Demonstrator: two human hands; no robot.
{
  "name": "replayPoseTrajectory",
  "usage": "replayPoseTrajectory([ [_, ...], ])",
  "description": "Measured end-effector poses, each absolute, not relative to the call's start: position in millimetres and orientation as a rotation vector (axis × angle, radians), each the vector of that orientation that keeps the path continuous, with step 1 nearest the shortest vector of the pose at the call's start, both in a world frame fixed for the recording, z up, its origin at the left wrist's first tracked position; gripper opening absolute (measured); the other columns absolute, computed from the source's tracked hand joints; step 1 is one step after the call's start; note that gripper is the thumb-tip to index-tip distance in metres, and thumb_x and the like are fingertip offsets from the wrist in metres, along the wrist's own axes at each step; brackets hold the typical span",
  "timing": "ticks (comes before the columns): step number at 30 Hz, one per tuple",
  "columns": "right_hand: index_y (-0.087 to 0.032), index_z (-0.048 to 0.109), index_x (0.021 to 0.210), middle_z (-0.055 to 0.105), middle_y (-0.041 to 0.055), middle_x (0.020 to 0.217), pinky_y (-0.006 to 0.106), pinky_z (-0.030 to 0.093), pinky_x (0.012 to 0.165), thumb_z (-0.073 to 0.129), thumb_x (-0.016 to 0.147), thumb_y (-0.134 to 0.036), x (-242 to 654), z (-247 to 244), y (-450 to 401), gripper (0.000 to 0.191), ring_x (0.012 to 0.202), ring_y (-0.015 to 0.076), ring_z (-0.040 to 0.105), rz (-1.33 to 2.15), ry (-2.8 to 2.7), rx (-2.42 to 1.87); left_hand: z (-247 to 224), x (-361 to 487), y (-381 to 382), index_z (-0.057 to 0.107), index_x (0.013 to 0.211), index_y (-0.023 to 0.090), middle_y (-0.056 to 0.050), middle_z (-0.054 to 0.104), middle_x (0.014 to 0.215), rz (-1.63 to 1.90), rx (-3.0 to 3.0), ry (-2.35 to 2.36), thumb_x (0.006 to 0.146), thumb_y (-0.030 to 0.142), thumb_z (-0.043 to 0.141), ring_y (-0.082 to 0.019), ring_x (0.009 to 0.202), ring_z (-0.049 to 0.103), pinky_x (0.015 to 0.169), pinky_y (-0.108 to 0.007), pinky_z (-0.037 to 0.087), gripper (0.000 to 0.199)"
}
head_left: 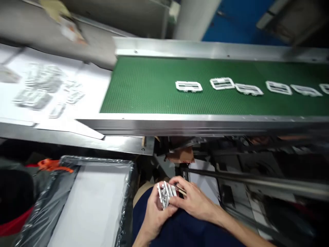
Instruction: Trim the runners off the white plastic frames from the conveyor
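Observation:
Several white plastic frames (166, 193) are stacked on edge in my left hand (155, 214), low in the view over my lap. Its fingers are wrapped round the stack from the left side. My right hand (192, 199) meets the stack from the right, closed around a thin metal-and-tan tool (181, 190), with its fingers touching the frames. What the tool's tip does is hidden. More white frames (189, 86) lie in a loose row on the green conveyor belt (141, 85) above my hands.
White parts (43, 77) lie in piles on a paper-covered table (89, 82) at the left. A black-lined box (95, 199) with a white sheet is at lower left, an orange tool (52, 164) at its corner. Metal rails (244, 180) run right of my hands.

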State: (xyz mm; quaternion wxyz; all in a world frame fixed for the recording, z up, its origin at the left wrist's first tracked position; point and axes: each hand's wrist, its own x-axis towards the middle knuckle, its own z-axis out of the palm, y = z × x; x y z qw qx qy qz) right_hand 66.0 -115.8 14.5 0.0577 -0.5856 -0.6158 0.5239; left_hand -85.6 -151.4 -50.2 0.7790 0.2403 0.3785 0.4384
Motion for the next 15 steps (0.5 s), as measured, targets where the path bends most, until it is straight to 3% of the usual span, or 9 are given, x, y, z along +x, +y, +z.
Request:
replayPoseTrajectory([
  [3, -0.024, 0.055, 0.103, 0.063, -0.0029, 0.083, 0.021, 0.037, 0.063, 0.057, 0.082, -0.043, 59.3, 7.4, -104.8, 0.029, 0.071, 0.0115, 0.055, 1.704, -1.875, -1.641, -53.5, -93.4, -149.2, 0.054, 0.103, 0.02, -0.005, 0.065, 0.095, 0.984, 0.462, 0.826, 0.065, 0.026, 0.078, -0.022, 0.087, 0.061, 0.079, -0.031, 0.047, 0.045],
  [11, -0.018, 0.06, 0.099, 0.059, -0.0009, 0.08, 0.02, 0.039, 0.062, 0.059, 0.08, -0.042, 30.7, -16.8, -84.6, 0.031, 0.068, 0.0104, 0.05, 1.938, -1.797, -1.503, -65.3, -115.9, -161.7, 0.048, 0.121, 0.022, -0.009, 0.058, 0.121, 1.018, 0.467, 0.822, 0.073, 0.026, 0.071, -0.026, 0.111, 0.053, 0.096, -0.036, 0.039, 0.053],
  [15, -0.017, 0.059, 0.104, 0.061, 0.0011, 0.082, 0.025, 0.044, 0.067, 0.058, 0.079, -0.046, 0.2, -45.6, -53.6, 0.038, 0.073, 0.0142, 0.056, 1.811, -1.939, -1.506, -85.8, -132.4, -160.5, 0.049, 0.12, 0.02, -0.009, 0.062, 0.113, 1.07, 0.543, 1.125, 0.075, 0.033, 0.069, -0.025, 0.103, 0.057, 0.09, -0.032, 0.043, 0.051],
])
